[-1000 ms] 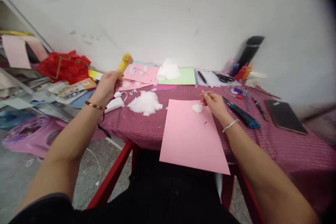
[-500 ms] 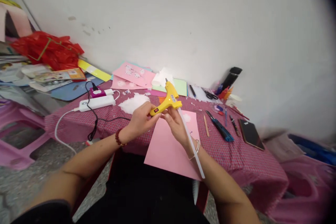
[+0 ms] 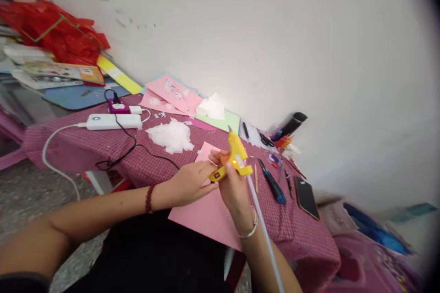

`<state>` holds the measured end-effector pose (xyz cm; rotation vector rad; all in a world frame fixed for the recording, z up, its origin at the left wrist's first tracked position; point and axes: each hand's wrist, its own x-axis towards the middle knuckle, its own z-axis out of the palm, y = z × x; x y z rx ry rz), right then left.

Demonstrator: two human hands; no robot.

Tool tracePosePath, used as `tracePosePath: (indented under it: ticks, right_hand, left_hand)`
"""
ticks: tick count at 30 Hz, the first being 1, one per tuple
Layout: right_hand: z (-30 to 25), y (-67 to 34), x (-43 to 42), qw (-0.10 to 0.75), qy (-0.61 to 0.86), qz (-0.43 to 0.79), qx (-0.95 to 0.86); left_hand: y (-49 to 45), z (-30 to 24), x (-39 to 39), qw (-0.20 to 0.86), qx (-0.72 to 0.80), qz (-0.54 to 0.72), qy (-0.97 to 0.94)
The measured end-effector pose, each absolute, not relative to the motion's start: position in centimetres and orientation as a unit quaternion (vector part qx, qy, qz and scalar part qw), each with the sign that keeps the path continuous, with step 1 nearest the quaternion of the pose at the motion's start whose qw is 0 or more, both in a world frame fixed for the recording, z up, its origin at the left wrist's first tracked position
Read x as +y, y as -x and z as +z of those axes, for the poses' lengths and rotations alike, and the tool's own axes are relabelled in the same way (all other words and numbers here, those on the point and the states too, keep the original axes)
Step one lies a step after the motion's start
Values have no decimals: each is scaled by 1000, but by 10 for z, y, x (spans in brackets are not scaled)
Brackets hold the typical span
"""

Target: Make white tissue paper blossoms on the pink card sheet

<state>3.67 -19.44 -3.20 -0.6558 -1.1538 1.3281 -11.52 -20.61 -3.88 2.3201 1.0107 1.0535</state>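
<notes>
A yellow hot glue gun (image 3: pixel 237 149) is held between my hands, its nozzle pointing up and away from me. My left hand (image 3: pixel 189 184) is closed on the handle end, beside the red switch. Around the body and the orange trigger area wrap the fingers of my right hand (image 3: pixel 234 192). A long translucent glue stick (image 3: pixel 264 226) sticks out of the gun's rear and runs down along my right forearm. Beneath both hands lies a pink sheet of paper (image 3: pixel 202 215), partly covered by them.
Left of the hands are torn white tissue pieces (image 3: pixel 171 135), a white power strip (image 3: pixel 115 122) and a black cord (image 3: pixel 132 149). On the right lie a utility knife (image 3: pixel 273 184), a wooden stick (image 3: pixel 256 178), scissors (image 3: pixel 266 140) and a phone (image 3: pixel 307 197). Decorated pink cards (image 3: pixel 172 94) rest near the wall.
The view has tilted and shifted. My right hand has moved from under the gun's rear to wrap around its body and trigger area; my left hand stays on the handle end.
</notes>
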Motion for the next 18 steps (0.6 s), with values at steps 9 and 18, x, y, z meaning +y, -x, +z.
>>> tracePosePath:
  ticks: [9,18]
  right_hand:
    - [-60,-74,-205,535,380,616,-435]
    - [-97,-76,-190,526,391,612,-443]
  left_hand:
    - [163,-41,-138,432,541,373,-617]
    - [126,-43,-120,633,524,359,-443]
